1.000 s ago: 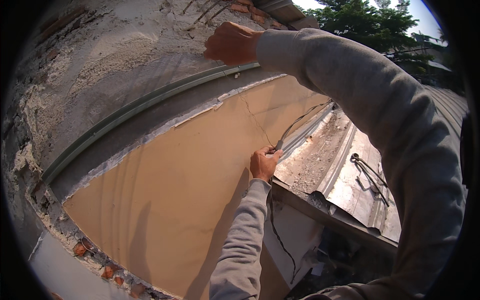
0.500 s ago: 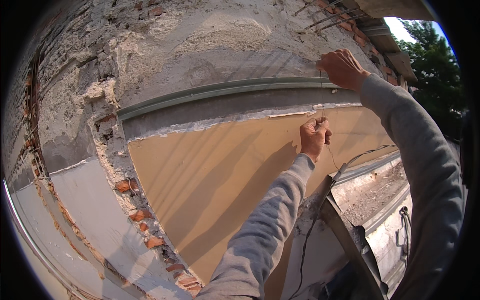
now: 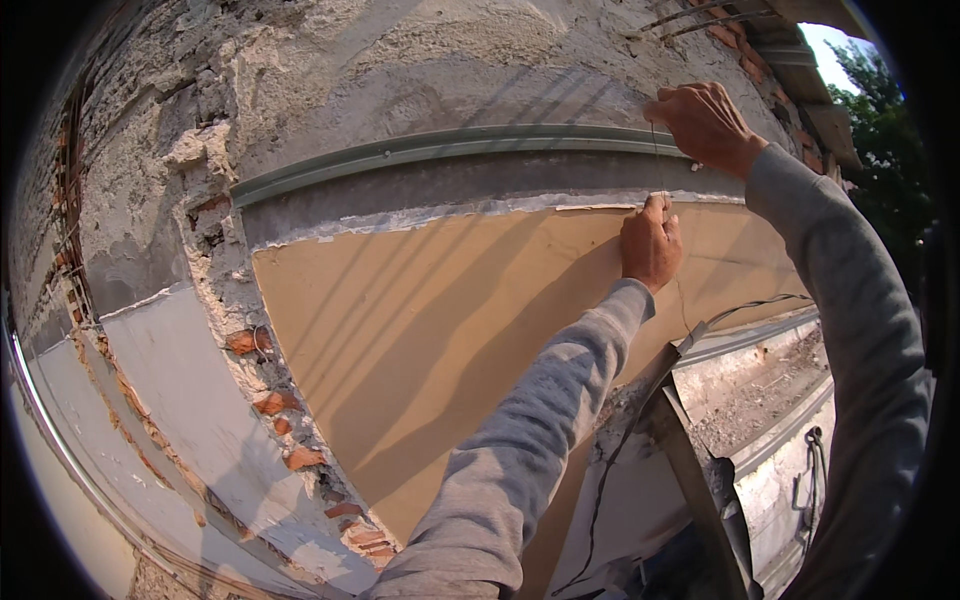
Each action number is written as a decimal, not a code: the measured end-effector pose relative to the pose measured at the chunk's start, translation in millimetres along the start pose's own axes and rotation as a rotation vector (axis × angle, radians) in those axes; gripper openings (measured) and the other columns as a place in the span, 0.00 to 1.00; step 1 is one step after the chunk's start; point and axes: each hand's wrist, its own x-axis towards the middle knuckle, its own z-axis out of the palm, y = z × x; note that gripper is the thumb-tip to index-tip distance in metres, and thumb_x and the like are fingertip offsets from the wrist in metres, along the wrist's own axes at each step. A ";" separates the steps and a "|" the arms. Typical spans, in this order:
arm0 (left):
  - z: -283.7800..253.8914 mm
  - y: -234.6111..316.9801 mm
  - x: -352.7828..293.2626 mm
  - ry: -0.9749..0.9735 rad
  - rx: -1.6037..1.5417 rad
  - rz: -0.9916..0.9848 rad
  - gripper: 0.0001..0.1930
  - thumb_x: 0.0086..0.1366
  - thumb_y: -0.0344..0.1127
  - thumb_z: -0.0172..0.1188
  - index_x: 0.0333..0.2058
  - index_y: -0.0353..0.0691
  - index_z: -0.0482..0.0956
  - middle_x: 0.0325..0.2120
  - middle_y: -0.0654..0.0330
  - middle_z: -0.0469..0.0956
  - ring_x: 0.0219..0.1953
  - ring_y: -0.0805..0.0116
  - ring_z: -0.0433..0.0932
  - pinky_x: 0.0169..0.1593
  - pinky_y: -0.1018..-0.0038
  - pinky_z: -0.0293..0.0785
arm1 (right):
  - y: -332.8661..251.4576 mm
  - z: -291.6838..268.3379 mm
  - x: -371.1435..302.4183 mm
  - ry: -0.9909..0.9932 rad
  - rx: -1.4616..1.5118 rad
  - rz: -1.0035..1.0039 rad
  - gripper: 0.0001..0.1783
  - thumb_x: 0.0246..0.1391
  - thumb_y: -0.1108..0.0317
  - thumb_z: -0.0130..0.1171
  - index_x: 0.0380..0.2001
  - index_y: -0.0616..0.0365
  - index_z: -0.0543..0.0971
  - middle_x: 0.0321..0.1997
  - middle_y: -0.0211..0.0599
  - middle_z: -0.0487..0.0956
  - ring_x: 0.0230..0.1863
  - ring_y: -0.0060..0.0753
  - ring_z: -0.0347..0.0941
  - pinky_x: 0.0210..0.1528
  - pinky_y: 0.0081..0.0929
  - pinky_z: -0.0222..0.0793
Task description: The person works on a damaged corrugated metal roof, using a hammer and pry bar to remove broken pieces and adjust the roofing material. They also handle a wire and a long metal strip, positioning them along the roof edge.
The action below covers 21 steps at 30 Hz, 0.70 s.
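Note:
Between my two hands runs a thin dark wire (image 3: 656,150), nearly upright against the wall. My right hand (image 3: 705,125) pinches its upper end, above the grey-green metal rail (image 3: 440,148) fixed along the wall. Lower down, my left hand (image 3: 652,245) has its fingers closed on the same wire, in front of the top edge of the tan panel (image 3: 420,330). A loose stretch of the wire (image 3: 684,305) hangs from below my left hand toward a dark cable. Whether it is a wire or a string is hard to tell at this size.
A dark cable (image 3: 625,440) runs down beside a metal ledge (image 3: 760,375) at the lower right. Rough plaster and broken brick (image 3: 275,402) border the panel on the left. Rusty bars (image 3: 715,20) jut from the wall above. Pliers-like handles (image 3: 815,460) hang at the lower right.
The view has shifted a little. My left hand has risen along the wire toward the rail, and the gap between my hands is smaller. My right hand still pinches the upper end.

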 end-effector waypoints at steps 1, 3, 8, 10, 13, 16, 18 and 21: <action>-2.6 -2.7 -1.5 -0.028 0.053 0.041 0.11 0.65 0.28 0.65 0.44 0.33 0.82 0.32 0.43 0.85 0.36 0.43 0.86 0.40 0.57 0.81 | -1.1 -0.5 -0.2 0.036 0.022 -0.060 0.13 0.53 0.78 0.58 0.37 0.52 0.87 0.35 0.40 0.85 0.40 0.49 0.83 0.42 0.46 0.77; -6.5 -8.0 -7.7 -0.081 0.104 0.077 0.10 0.66 0.29 0.65 0.45 0.35 0.82 0.33 0.43 0.85 0.36 0.43 0.86 0.40 0.57 0.81 | -3.5 -2.6 -3.9 -0.043 0.017 -0.026 0.11 0.50 0.78 0.59 0.34 0.53 0.87 0.33 0.41 0.85 0.39 0.49 0.83 0.40 0.47 0.77; -8.1 -28.3 -21.1 -0.194 0.099 0.335 0.09 0.67 0.27 0.64 0.46 0.34 0.83 0.36 0.45 0.87 0.37 0.45 0.87 0.40 0.58 0.83 | -8.6 -22.9 -63.7 0.032 0.021 -0.038 0.03 0.39 0.75 0.64 0.22 0.59 0.81 0.20 0.44 0.78 0.25 0.49 0.80 0.26 0.44 0.72; -9.0 -33.7 -25.2 -0.256 0.233 0.410 0.11 0.66 0.25 0.65 0.47 0.37 0.84 0.30 0.47 0.84 0.32 0.45 0.85 0.35 0.57 0.80 | -21.1 -39.7 -114.9 0.120 0.078 0.007 0.04 0.37 0.74 0.64 0.22 0.60 0.80 0.18 0.44 0.76 0.22 0.50 0.77 0.25 0.44 0.70; -10.8 -39.3 -26.7 -0.271 0.255 0.496 0.18 0.61 0.22 0.64 0.49 0.45 0.84 0.31 0.53 0.82 0.31 0.48 0.83 0.34 0.56 0.80 | -42.5 -65.1 -180.5 -0.126 0.237 0.261 0.02 0.43 0.76 0.63 0.24 0.61 0.81 0.18 0.45 0.77 0.23 0.51 0.79 0.25 0.44 0.70; -9.8 -44.9 -26.4 -0.280 0.294 0.549 0.22 0.57 0.22 0.63 0.51 0.49 0.84 0.32 0.55 0.81 0.32 0.50 0.83 0.34 0.57 0.80 | -63.8 -81.9 -223.4 -0.176 0.522 0.425 0.18 0.55 0.71 0.64 0.48 0.67 0.85 0.26 0.52 0.82 0.31 0.53 0.83 0.35 0.46 0.76; -7.1 -48.0 -27.3 -0.285 0.338 0.567 0.22 0.57 0.22 0.63 0.51 0.49 0.84 0.31 0.55 0.81 0.31 0.50 0.83 0.34 0.57 0.80 | -74.4 -100.4 -248.4 -0.183 0.534 0.475 0.23 0.56 0.71 0.63 0.55 0.68 0.82 0.30 0.52 0.84 0.34 0.54 0.83 0.40 0.45 0.77; -4.7 -50.6 -32.2 -0.335 0.449 0.599 0.21 0.60 0.23 0.64 0.51 0.49 0.84 0.30 0.55 0.81 0.31 0.51 0.83 0.35 0.58 0.80 | -82.8 -132.3 -269.7 -0.200 0.725 0.570 0.11 0.57 0.68 0.65 0.32 0.68 0.86 0.19 0.49 0.79 0.23 0.51 0.78 0.30 0.43 0.72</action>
